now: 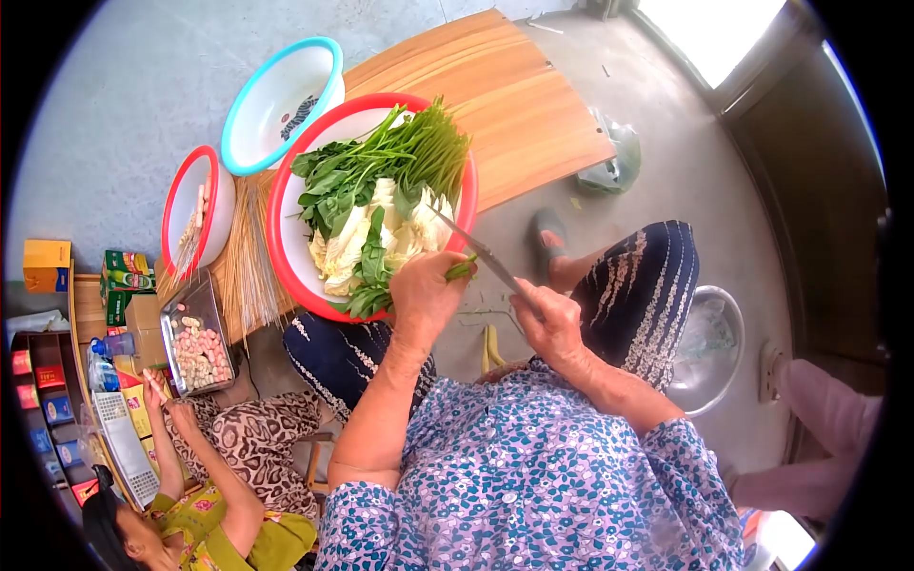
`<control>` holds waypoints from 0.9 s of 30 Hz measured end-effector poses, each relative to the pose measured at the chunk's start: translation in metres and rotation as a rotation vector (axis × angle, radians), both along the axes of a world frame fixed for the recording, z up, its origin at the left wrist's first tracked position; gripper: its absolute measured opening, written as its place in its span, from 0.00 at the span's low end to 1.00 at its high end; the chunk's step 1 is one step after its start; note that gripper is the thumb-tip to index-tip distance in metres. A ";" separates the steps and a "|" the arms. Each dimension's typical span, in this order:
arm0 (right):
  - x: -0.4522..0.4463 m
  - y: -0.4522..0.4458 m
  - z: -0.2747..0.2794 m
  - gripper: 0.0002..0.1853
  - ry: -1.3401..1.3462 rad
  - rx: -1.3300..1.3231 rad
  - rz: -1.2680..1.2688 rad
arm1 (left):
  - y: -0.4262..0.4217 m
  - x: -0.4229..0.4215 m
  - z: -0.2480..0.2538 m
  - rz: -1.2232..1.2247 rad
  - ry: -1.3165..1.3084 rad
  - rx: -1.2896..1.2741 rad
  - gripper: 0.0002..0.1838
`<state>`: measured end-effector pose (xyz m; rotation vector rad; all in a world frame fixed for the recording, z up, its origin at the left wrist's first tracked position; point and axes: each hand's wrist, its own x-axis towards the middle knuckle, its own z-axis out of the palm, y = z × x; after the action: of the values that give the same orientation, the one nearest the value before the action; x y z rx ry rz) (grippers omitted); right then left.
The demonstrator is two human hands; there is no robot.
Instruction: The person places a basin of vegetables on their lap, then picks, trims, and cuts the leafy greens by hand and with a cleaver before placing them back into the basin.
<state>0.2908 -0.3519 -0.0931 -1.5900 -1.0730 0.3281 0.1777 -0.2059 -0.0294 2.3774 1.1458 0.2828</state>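
My left hand (424, 292) is closed round green stems (462, 269) at the front edge of a large red-rimmed basin (276, 228). Leafy greens (328, 176), long thin green stalks (433, 147) and pale cabbage pieces (345, 249) fill the basin. A leafy stem (373, 257) lies on the cabbage, near my left hand. My right hand (550, 319) grips the handle of a knife (486, 255). Its blade points up and left over the basin's right rim, just beyond the stems in my left hand.
Behind the basin stands a wooden table (514, 95). Left are a blue-rimmed basin (257, 105), a smaller red-rimmed basin (224, 205), thin sticks (249, 257) and a metal tray (200, 333). Another person (219, 495) sits lower left. A metal bowl (728, 381) is right.
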 end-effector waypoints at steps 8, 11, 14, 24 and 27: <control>-0.004 -0.017 -0.013 0.14 0.206 -0.264 -0.040 | -0.009 0.000 0.006 -0.139 -0.189 0.132 0.05; 0.005 -0.020 -0.007 0.13 0.330 -0.355 -0.061 | -0.013 0.000 0.020 -0.167 -0.094 0.286 0.07; 0.007 -0.016 -0.022 0.06 0.333 -0.255 -0.119 | -0.005 -0.012 0.038 -0.190 0.105 0.414 0.08; 0.007 -0.018 -0.020 0.13 0.415 -0.387 -0.068 | 0.075 -0.059 0.075 0.123 0.210 1.074 0.07; 0.006 -0.015 -0.020 0.13 0.392 -0.398 -0.074 | 0.076 -0.043 0.033 -0.068 0.214 0.954 0.09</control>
<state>0.2965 -0.3668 -0.1132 -1.8103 -0.6696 0.8059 0.1343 -0.1294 0.0032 3.3277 1.1759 0.6852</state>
